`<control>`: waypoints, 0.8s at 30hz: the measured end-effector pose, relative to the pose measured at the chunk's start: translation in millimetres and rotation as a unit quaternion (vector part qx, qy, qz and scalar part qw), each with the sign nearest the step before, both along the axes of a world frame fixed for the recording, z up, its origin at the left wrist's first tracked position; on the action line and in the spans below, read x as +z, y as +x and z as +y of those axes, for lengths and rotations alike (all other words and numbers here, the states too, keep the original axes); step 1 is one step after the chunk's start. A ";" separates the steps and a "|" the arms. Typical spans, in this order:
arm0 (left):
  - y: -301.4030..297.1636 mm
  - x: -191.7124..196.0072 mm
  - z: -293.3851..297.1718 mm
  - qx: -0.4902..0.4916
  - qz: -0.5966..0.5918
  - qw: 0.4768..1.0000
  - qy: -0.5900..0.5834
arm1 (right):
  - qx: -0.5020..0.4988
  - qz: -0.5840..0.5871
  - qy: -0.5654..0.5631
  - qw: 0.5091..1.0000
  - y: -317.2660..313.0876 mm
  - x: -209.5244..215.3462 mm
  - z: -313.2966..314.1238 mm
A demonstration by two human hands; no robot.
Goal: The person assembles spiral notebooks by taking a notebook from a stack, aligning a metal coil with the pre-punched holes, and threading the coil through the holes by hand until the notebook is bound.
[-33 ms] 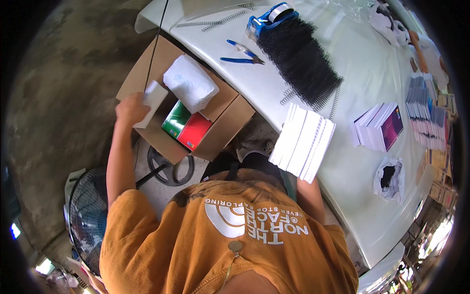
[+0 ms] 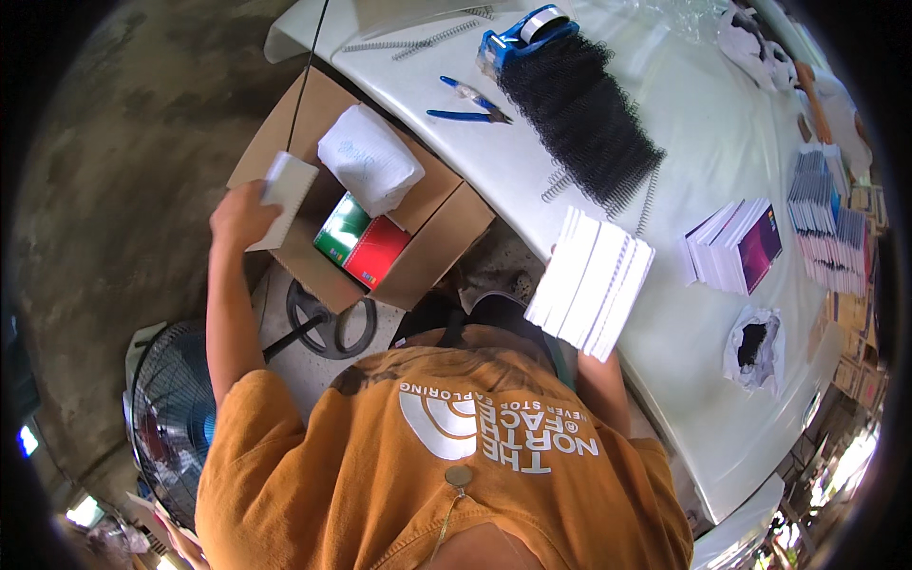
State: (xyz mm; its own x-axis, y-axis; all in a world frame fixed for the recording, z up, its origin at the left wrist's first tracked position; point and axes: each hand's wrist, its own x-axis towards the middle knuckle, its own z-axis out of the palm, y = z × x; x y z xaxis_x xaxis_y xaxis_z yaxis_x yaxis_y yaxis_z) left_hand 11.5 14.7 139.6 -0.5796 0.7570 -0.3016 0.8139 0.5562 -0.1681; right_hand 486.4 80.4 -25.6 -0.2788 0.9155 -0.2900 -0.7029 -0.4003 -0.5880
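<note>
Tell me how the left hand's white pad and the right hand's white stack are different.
The pad looks smaller; the stack looks bigger. The pad's face is mostly plain; the stack shows lines between layers. The pad is by the cardboard box; the stack, by the table. Both look white and are held.

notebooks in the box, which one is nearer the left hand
The green notebook: it lies on the side toward the left hand, while the red notebook lies farther right.
</note>
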 end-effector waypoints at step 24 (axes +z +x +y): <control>181.8 -50.5 -19.1 0.170 -0.356 0.871 0.293 | -0.073 0.120 -0.048 0.989 157.8 28.3 -48.8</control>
